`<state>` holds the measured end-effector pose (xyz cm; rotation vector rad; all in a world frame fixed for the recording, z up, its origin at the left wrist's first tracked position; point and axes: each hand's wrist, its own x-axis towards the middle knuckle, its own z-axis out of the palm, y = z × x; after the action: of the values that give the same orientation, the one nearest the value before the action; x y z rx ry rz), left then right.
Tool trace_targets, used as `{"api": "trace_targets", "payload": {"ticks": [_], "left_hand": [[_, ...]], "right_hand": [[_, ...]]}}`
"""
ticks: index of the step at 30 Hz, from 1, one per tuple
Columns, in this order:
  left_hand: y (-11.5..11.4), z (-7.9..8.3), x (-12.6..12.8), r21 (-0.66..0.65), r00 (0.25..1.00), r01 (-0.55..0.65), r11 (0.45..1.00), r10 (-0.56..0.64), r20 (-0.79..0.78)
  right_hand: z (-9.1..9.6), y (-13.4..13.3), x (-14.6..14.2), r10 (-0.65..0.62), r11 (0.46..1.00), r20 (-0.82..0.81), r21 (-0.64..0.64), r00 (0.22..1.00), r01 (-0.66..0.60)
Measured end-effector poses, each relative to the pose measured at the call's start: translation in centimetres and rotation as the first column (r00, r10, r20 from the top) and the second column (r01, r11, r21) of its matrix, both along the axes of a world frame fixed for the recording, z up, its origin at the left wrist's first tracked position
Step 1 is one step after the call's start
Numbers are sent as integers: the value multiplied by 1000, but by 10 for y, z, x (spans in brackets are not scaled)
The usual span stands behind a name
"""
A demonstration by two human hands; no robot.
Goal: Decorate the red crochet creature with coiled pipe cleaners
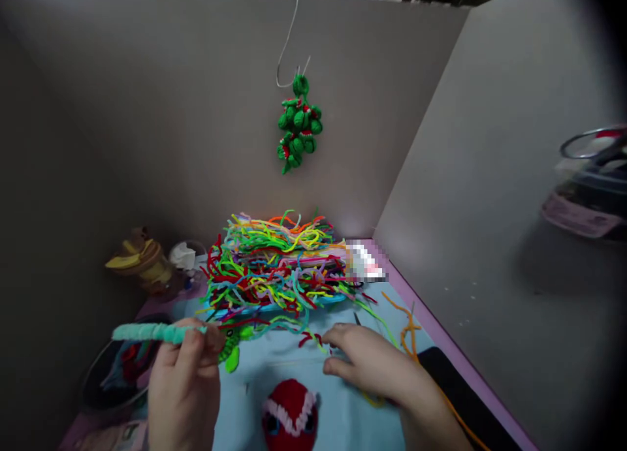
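Note:
My left hand is closed around a teal pipe-cleaner coil that sticks out to the left, with a small green pipe-cleaner figure at its right end. My right hand rests palm down on the light blue mat, fingers curled over something I cannot make out, beside red pipe-cleaner scraps. A red ball-shaped figure with a white zigzag trim lies between my hands near the front.
A big heap of many-coloured pipe cleaners lies behind my hands. A green and red pipe-cleaner bunch hangs from a wire hook on the grey partition. A yellow-brown toy stands back left; a dark bowl sits left. An orange pipe cleaner trails right.

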<state>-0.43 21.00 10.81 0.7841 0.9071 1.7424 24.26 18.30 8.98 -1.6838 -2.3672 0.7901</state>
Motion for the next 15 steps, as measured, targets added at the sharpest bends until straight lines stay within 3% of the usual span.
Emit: {"api": "trace_targets", "payload": {"ticks": [3,8,11,15], "left_hand": [[-4,8,-2,27,1000,1,1000,0,-6],[-29,31,4,197,998,5,980,9,-69],[-53,39,10,283,982,105,953,-55,-178],[-78,36,13,338,928,263,904,-141,-346]], "right_hand": [[4,-3,-5,38,999,24,23,999,-38],[27,-25,-13,123,979,103,152,987,-138],[44,-48,-17,152,951,116,252,981,-178],[59,-75,-19,170,918,117,341,978,-201]]}}
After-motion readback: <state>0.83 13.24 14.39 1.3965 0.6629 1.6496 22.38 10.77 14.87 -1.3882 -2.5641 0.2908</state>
